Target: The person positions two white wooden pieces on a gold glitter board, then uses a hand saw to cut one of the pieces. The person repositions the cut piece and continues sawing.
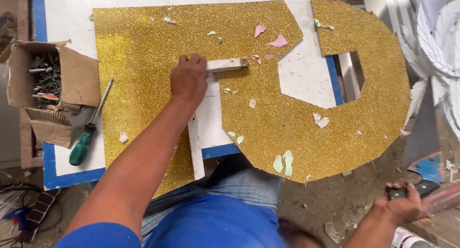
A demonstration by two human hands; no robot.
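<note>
On the surface, my left hand (188,78) grips a white wood strip (227,64) — long axis running rightward over the gold glitter sheet (268,109) | right hand (405,205) far off — closed on a saw handle (416,188).

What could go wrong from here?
The left hand grips a wood strip on the gold glitter sheet, whose lower edge overhangs the board; it may flex or slide. The right hand grips a saw low beside the leg, out of the person's focus, so a slip might cut.
</note>
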